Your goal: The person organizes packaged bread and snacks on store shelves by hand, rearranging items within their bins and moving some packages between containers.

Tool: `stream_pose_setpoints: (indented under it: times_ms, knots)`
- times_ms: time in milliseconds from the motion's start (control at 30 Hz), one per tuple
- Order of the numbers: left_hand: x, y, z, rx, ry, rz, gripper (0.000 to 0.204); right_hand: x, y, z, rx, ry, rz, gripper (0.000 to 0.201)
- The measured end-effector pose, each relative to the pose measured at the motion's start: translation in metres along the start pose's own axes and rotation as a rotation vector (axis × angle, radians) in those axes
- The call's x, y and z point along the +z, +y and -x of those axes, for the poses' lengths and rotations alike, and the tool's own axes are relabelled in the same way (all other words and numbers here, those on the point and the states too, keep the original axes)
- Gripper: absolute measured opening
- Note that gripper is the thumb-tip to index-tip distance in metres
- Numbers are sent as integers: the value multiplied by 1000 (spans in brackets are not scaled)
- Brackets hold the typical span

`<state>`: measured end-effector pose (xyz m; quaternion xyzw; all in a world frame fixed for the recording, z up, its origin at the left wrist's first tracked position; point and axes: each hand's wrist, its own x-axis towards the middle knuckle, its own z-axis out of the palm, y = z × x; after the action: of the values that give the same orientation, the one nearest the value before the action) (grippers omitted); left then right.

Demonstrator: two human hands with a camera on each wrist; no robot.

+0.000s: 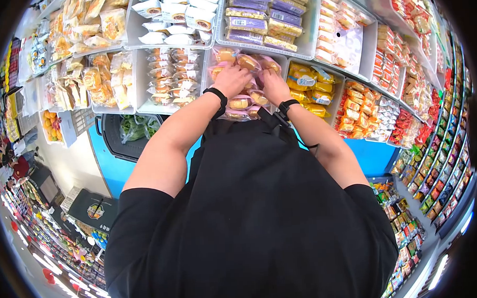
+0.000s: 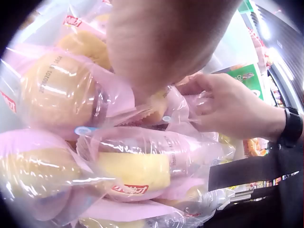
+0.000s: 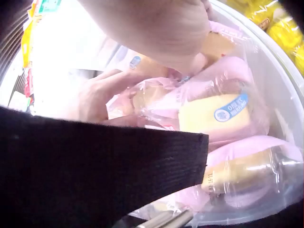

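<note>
Pink-and-clear wrapped cakes [image 1: 239,102] fill a white bin in the head view, and both hands reach into it. The left hand [image 1: 232,80] lies over packages at the bin's left side, fingertips down among them. At the right side, the right hand [image 1: 274,87] has its fingers bent onto a pink package. The left wrist view shows the right hand [image 2: 232,102] pinching crinkled pink wrapping, beside a wrapped yellow cake [image 2: 135,171]. In the right wrist view a cake with a blue label [image 3: 213,114] lies below the right hand [image 3: 156,33]. The left fingertips are mostly hidden.
Neighbouring bins hold small packaged buns [image 1: 173,77] on the left and yellow packages [image 1: 312,88] on the right. Purple packages [image 1: 247,23] lie in a bin behind. A dark crate [image 1: 112,137] with bagged greens stands at the lower left. Black straps hang near the bin's front.
</note>
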<state>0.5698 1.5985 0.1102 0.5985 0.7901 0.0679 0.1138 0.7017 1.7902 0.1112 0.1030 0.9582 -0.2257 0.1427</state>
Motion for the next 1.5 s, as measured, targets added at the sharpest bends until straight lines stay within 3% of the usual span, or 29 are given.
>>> stream_pose_setpoints:
  times_ms: [200, 433, 600, 667, 700, 767, 833, 900, 933, 1067, 1133, 1267, 1500]
  knots:
    - [5, -6, 1, 33, 88, -46, 12, -36, -22, 9, -142, -142, 245, 21]
    - [0, -6, 5, -41, 117, -75, 11, -9, -27, -6, -213, -176, 400, 21]
    - [-3, -3, 7, -50, 134, -96, 10, -1, -19, -24, -188, -224, 351, 22]
    - [-2, -2, 6, -54, 136, -94, 10, -14, -18, -25, -114, -179, 77, 26]
    - [-1, -1, 6, -65, 136, -92, 10, -21, -16, -23, -111, -179, 81, 26]
    - [0, 0, 7, -76, 130, -84, 10, -45, -18, -14, 92, -216, -114, 33]
    - [1, 2, 8, -89, 117, -74, 10, -29, -1, 2, 81, -130, -143, 36]
    - [4, 3, 8, -99, 175, -88, 10, -17, 9, 12, -84, 42, -96, 44]
    - [6, 3, 7, -95, 176, -88, 10, -18, 6, 12, -58, -54, -66, 45]
    - [7, 3, 3, -103, 143, -12, 12, -33, -8, 14, -53, 42, 131, 45]
    - [4, 1, 4, -105, 92, 0, 13, -50, -12, 13, 39, 72, 21, 45]
    - [1, -2, 5, -144, 106, 25, 15, -60, 10, 23, -17, 64, -222, 47]
    - [-4, -9, 11, -147, 59, 5, 24, -50, 24, 32, -37, 7, -287, 40]
